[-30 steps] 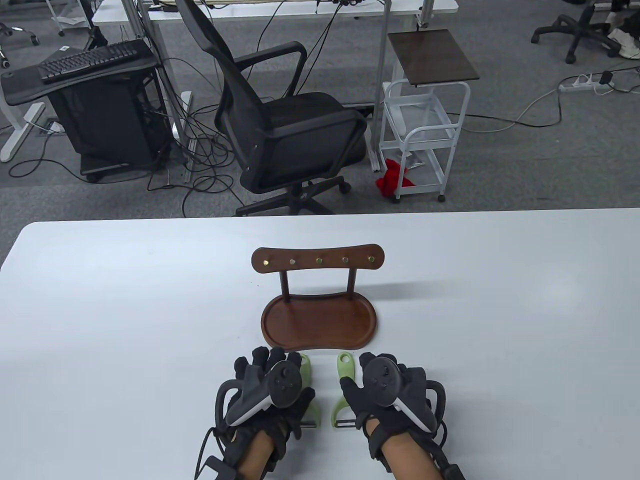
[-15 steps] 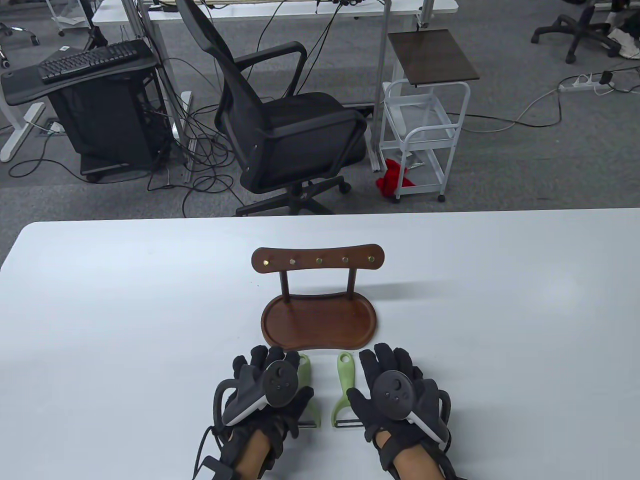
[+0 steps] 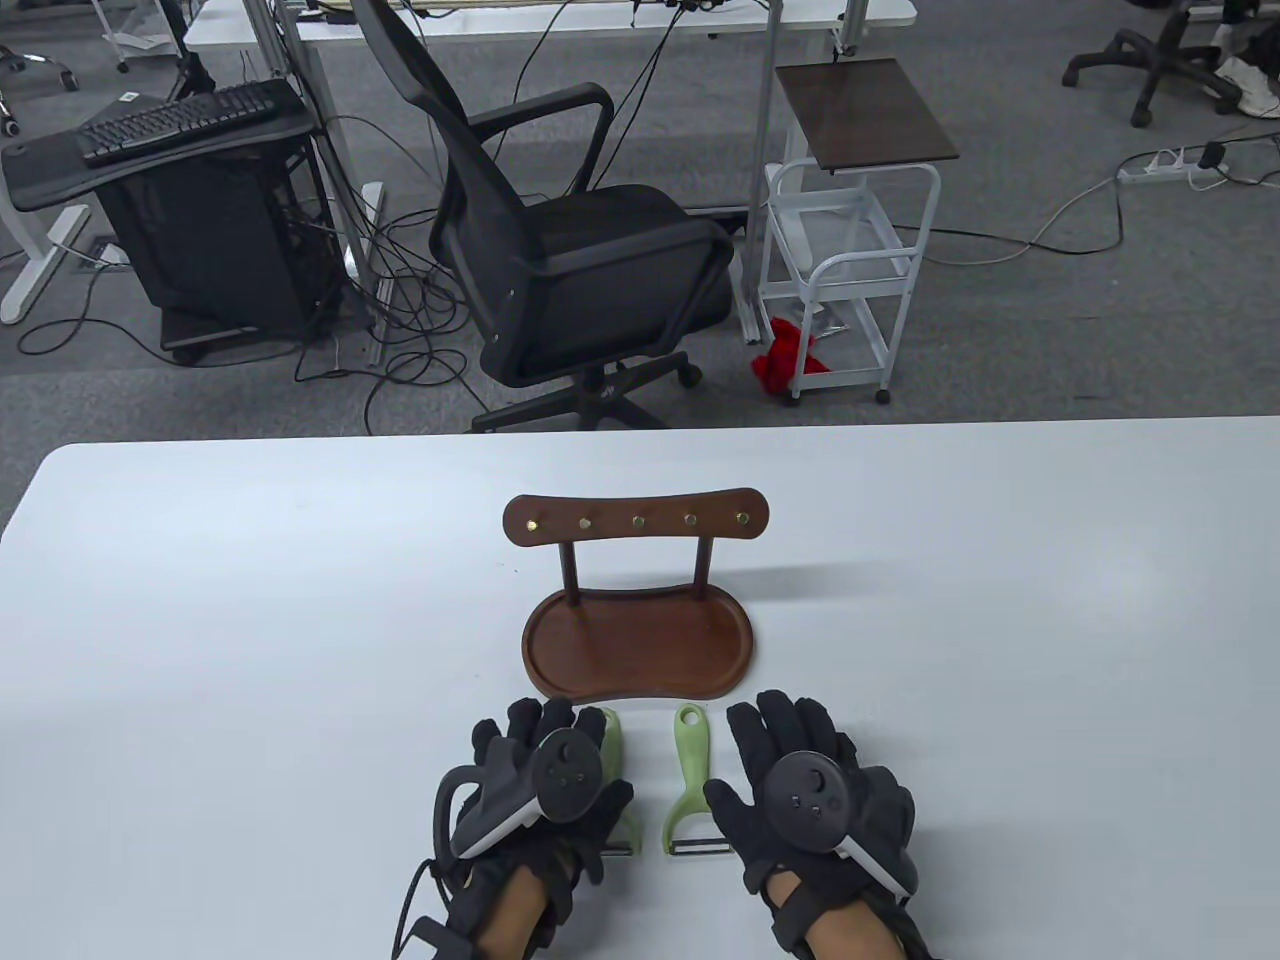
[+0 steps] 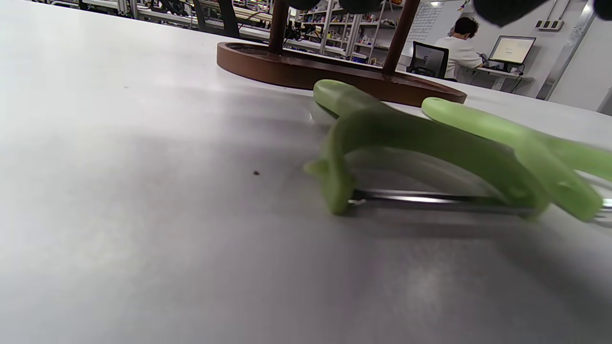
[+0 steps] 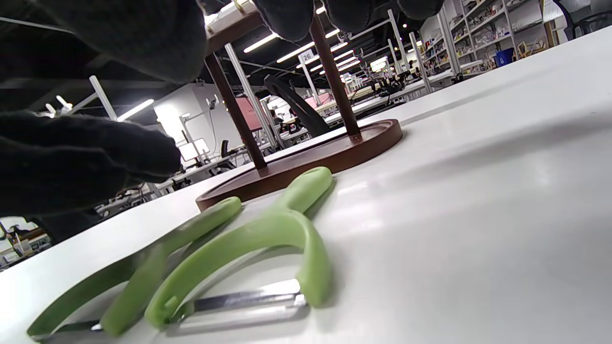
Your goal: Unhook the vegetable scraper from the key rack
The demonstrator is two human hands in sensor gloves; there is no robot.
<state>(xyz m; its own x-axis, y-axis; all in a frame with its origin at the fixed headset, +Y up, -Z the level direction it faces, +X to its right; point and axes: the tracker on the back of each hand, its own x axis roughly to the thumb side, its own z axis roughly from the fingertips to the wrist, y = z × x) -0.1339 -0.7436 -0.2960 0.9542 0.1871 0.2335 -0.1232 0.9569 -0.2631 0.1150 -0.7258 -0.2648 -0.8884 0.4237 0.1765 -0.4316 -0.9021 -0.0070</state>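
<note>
Two green vegetable scrapers lie flat on the white table just in front of the wooden key rack point(image 3: 636, 520), whose hooks are bare. The right scraper point(image 3: 688, 770) lies free between my hands; it also shows in the right wrist view point(image 5: 267, 229). The left scraper point(image 3: 612, 730) is partly hidden under my left hand point(image 3: 540, 775), and the left wrist view shows the left scraper point(image 4: 430, 143) resting on the table, not gripped. My right hand point(image 3: 800, 775) lies just right of the right scraper with its fingers spread, holding nothing.
The rack's oval wooden tray point(image 3: 545, 650) stands right beyond my fingertips. The white table point(image 3: 250, 650) stretches wide to both sides. An office chair point(image 3: 560, 250) and a white cart point(image 3: 850, 250) stand on the floor beyond the far edge.
My right hand has slid to the right off the right scraper and spread its fingers, leaving the scraper lying in full view. My left hand has barely moved.
</note>
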